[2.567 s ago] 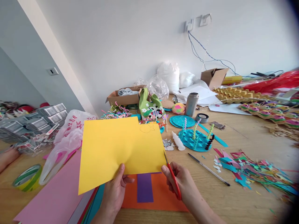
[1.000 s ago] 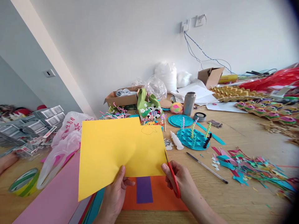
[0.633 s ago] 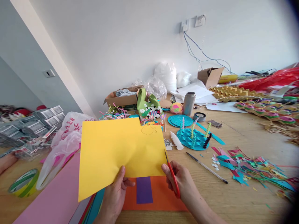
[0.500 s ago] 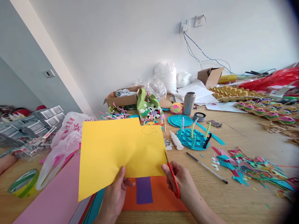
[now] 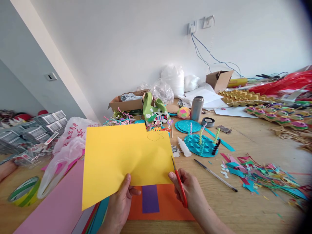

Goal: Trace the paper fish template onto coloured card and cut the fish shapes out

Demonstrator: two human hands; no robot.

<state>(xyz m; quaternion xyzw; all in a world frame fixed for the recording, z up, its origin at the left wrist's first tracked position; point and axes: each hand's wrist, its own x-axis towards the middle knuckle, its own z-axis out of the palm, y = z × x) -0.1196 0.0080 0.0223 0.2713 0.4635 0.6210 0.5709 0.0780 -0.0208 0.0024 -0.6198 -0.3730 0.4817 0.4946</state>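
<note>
A yellow sheet (image 5: 122, 156) is held up over the table, with a small fish outline drawn near its upper right corner. My left hand (image 5: 123, 198) pinches its lower edge, thumb in front. My right hand (image 5: 187, 188) holds red-handled scissors (image 5: 180, 185), blades pointing up beside the sheet's right edge, and its thumb touches the sheet's lower right corner. Beneath lie an orange sheet (image 5: 170, 204) and a purple strip (image 5: 150, 198).
Coloured sheets (image 5: 56, 201) and green-yellow tape (image 5: 24, 191) lie left, near another person's hand (image 5: 8, 169). Rightward are a pen (image 5: 215, 175), paper scraps (image 5: 265, 175), a white glue bottle (image 5: 184, 147), a blue disc with fuzzy stems (image 5: 195, 146) and a metal flask (image 5: 197, 109).
</note>
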